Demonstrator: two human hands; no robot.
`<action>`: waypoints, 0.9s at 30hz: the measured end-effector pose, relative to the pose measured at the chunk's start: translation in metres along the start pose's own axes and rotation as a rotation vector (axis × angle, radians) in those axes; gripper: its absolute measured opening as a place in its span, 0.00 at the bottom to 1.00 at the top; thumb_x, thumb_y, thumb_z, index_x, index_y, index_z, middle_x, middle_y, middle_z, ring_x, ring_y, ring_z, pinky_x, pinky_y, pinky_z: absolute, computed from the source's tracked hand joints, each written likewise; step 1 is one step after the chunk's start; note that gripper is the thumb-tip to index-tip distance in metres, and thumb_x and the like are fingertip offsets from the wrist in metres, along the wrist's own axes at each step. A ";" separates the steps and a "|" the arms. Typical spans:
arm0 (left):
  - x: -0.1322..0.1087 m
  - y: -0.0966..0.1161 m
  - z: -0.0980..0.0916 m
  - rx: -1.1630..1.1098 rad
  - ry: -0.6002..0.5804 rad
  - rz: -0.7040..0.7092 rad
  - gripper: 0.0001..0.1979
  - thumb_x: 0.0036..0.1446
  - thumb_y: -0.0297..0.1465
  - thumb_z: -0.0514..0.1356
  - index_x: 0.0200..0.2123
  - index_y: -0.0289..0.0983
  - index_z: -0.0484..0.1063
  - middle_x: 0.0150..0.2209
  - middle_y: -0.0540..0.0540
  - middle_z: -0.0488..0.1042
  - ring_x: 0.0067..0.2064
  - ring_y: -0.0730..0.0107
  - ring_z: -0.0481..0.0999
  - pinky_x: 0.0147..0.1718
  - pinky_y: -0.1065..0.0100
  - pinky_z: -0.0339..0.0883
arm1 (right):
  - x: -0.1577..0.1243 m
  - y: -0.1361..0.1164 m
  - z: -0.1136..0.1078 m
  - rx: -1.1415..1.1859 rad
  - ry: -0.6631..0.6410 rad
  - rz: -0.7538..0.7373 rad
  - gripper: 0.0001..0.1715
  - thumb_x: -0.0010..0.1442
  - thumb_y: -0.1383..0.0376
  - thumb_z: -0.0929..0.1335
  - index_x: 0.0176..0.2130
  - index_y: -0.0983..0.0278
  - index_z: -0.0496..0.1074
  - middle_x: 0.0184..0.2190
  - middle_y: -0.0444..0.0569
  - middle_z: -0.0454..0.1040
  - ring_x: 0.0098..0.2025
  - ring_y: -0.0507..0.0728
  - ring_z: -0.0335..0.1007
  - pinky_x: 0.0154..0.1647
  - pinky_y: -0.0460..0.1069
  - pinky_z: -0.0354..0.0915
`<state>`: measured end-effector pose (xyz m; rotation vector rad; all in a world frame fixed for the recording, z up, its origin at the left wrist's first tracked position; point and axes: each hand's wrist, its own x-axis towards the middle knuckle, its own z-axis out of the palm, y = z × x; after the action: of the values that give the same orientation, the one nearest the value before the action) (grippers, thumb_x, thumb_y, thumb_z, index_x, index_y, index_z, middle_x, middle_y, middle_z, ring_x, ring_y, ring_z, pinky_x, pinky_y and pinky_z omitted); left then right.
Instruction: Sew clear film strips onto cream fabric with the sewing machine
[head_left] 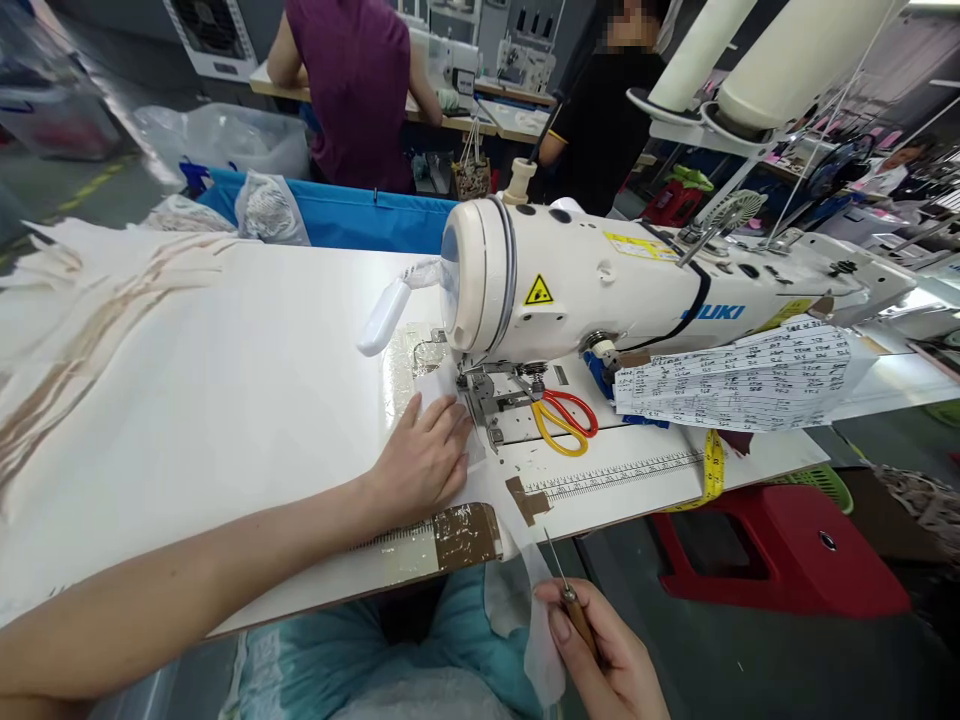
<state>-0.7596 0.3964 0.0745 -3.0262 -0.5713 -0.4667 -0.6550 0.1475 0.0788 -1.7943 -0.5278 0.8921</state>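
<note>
My left hand (424, 455) lies with its fingers flat on a thin white fabric strip (476, 485), just in front of the needle area of a white sewing machine (570, 270). The strip runs over the table's front edge and hangs down toward my lap. Below that edge, my right hand (600, 650) is closed around the wooden handle of an awl (574, 605), its metal point aimed up and to the left. The strip's hanging part touches or passes by my right fingertips; I cannot tell if they pinch it. Scissors (562, 420) with red and yellow handles lie beside the presser foot.
Layered white and tan fabric pieces (90, 320) lie on the table's left. Handwritten paper sheets (735, 375) lean under the machine arm. A yellow measuring tape (712, 468) drapes over the edge near a red stool (795, 550). Two people (352, 90) work behind a blue cloth bin (360, 215).
</note>
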 end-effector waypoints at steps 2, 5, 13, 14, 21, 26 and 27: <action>0.000 0.000 0.000 -0.003 0.008 -0.001 0.21 0.65 0.32 0.49 0.56 0.29 0.69 0.57 0.33 0.69 0.62 0.46 0.63 0.59 0.41 0.58 | 0.004 0.000 0.001 0.011 -0.019 -0.046 0.21 0.63 0.46 0.68 0.42 0.57 0.78 0.28 0.46 0.73 0.28 0.54 0.69 0.26 0.42 0.65; -0.001 0.000 -0.001 -0.006 0.009 0.001 0.21 0.65 0.32 0.49 0.56 0.29 0.69 0.58 0.33 0.69 0.62 0.46 0.63 0.59 0.42 0.59 | 0.012 0.001 0.000 0.007 -0.060 -0.121 0.18 0.64 0.48 0.67 0.43 0.57 0.78 0.26 0.45 0.72 0.25 0.53 0.67 0.26 0.42 0.65; -0.001 0.001 -0.002 -0.016 -0.019 -0.003 0.21 0.66 0.32 0.48 0.57 0.29 0.68 0.59 0.34 0.68 0.63 0.46 0.62 0.60 0.41 0.58 | 0.020 -0.014 0.016 0.080 -0.050 -0.078 0.22 0.61 0.45 0.70 0.43 0.59 0.78 0.31 0.47 0.74 0.25 0.53 0.65 0.20 0.43 0.67; -0.001 0.001 -0.001 -0.019 -0.018 -0.003 0.21 0.66 0.32 0.48 0.57 0.29 0.68 0.59 0.33 0.68 0.63 0.46 0.62 0.60 0.41 0.58 | 0.020 -0.016 0.018 0.083 -0.044 -0.070 0.24 0.60 0.44 0.70 0.43 0.59 0.78 0.31 0.47 0.74 0.25 0.53 0.65 0.20 0.43 0.67; -0.001 0.000 0.001 -0.019 0.038 -0.002 0.20 0.64 0.32 0.50 0.55 0.28 0.69 0.56 0.34 0.70 0.62 0.48 0.62 0.62 0.44 0.56 | 0.034 -0.008 0.019 0.111 -0.148 -0.096 0.22 0.63 0.48 0.69 0.46 0.61 0.75 0.35 0.49 0.74 0.27 0.54 0.68 0.22 0.46 0.70; 0.005 -0.004 -0.001 0.047 0.033 0.007 0.20 0.62 0.30 0.53 0.54 0.28 0.70 0.49 0.35 0.72 0.56 0.49 0.66 0.62 0.48 0.55 | 0.037 -0.001 0.028 0.301 -0.273 -0.042 0.19 0.64 0.51 0.70 0.48 0.60 0.73 0.34 0.45 0.73 0.23 0.51 0.69 0.24 0.47 0.70; 0.007 -0.005 -0.002 0.064 0.020 0.014 0.20 0.62 0.29 0.53 0.54 0.27 0.70 0.48 0.35 0.72 0.54 0.50 0.67 0.61 0.49 0.57 | 0.035 -0.002 0.032 0.371 -0.277 -0.007 0.19 0.63 0.51 0.71 0.47 0.60 0.73 0.33 0.44 0.73 0.22 0.50 0.69 0.24 0.47 0.70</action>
<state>-0.7557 0.4036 0.0785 -2.9592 -0.5529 -0.4684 -0.6575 0.1920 0.0621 -1.3418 -0.5034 1.1604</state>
